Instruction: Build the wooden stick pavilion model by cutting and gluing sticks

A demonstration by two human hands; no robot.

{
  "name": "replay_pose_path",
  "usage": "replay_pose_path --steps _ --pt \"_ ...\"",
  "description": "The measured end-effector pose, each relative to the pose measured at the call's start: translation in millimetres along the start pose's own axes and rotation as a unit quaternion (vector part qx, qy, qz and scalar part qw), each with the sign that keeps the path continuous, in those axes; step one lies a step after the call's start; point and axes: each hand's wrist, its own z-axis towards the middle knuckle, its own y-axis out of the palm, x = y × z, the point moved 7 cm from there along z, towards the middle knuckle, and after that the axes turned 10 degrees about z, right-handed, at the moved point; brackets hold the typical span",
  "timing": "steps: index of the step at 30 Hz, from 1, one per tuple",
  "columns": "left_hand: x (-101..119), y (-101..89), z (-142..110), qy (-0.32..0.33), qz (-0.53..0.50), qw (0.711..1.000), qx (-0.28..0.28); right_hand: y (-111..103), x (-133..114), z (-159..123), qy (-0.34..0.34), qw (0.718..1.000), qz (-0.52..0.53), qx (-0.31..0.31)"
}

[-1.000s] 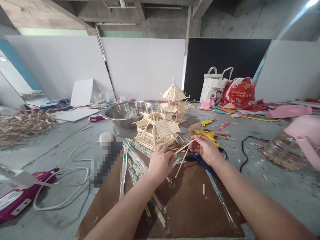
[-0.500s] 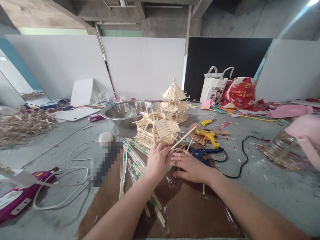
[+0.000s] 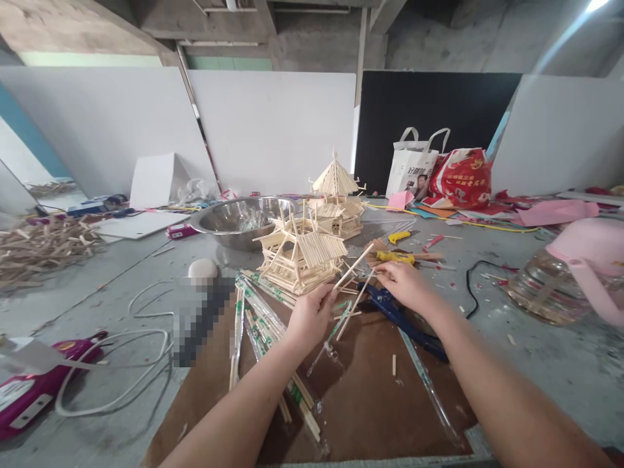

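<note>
My left hand is closed around a thin wooden stick that points up and to the right. To its right, my right hand pinches the upper end of a second stick, which slants down toward the brown board. Just beneath the right wrist lies a blue-handled cutting tool, partly hidden by the forearm. A half-built stick pavilion stands right behind my left hand. Wrapped chopsticks spread out to the left, and a short cut piece rests on the board.
Behind stands a finished stick pavilion beside a steel basin. A yellow glue gun is partly behind my right hand, near a yellow knife. A pink-lidded jug is right; a purple power strip and cable are left.
My right hand has lifted and moved right and forward from beside the left hand, exposing the blue cutting tool and the slanting stick. My left hand stays nearly in place.
</note>
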Motion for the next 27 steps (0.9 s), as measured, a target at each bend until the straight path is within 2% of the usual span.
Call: replay_pose_path --steps 4,6,9,12,15,18,21,24,27 --pt "2 13.4 -2 -0.009 -0.061 0.995 -0.078 -17 35 2 0.111 0.987 -0.110 0.039" --pt "4 18.2 -3 -0.013 -0.082 0.990 -0.115 -18 43 1 0.143 0.982 -0.116 0.029" --pt "2 24.2 -7 -0.052 -0.133 0.975 -0.170 2 36 -2 0.101 0.990 -0.050 -0.086" --pt "0 36.0 -15 -0.118 -0.225 0.933 -0.254 26 22 -11 0.049 0.975 -0.026 -0.215" --pt "-1 43.2 -20 -0.151 -0.275 0.905 -0.288 35 15 -18 0.037 0.961 -0.054 -0.269" --pt "-8 44.9 -19 -0.170 -0.280 0.908 -0.260 36 9 -20 0.033 0.958 -0.061 -0.279" --pt "-16 42.4 -14 -0.186 -0.273 0.921 -0.208 34 8 -19 0.033 0.959 -0.065 -0.274" --pt "-20 30.0 -7 -0.197 -0.297 0.928 -0.108 35 9 -18 0.030 0.961 -0.071 -0.265" --pt "-20 13.2 -4 -0.201 -0.362 0.910 0.012 36 8 -18 0.013 0.963 -0.064 -0.262"
